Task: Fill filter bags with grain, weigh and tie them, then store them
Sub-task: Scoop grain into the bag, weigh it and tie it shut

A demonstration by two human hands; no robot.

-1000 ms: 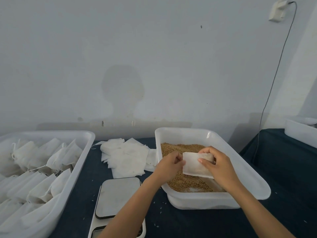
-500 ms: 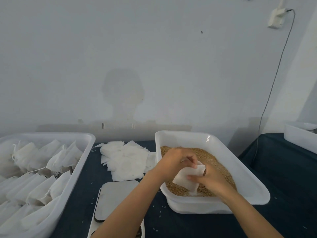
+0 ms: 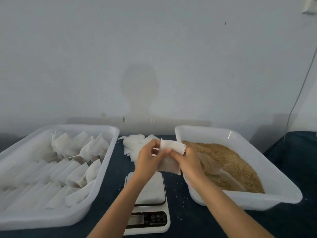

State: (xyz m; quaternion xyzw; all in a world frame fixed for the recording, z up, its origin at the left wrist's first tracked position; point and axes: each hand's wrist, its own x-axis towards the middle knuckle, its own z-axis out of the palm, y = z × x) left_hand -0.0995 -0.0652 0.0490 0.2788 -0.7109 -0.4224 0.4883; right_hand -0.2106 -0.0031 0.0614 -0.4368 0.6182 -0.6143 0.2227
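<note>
1. Holding filter bag (image 3: 169,157) above scale (image 3: 148,200), likely for weighing: left hand (image 3: 148,160) and right hand (image 3: 187,160) both pinch it.
2. Grain tray (image 3: 243,145) right, stored bags tray (image 3: 106,131) left, within reach.

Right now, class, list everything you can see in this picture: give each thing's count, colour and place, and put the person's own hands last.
Filter bag: one, white, held above the scale.
Scale: one, white with a dark panel, front centre of the table.
Grain tray: one, white, on the right, holding brown grain.
Storage tray: one, white, on the left, holding many filled white bags.
Empty bags: a loose pile, white, between the trays at the back.
Table: one, dark blue.
Cable: one, grey, down the wall at right.
Left hand: grips the bag.
Right hand: grips the bag.
</note>
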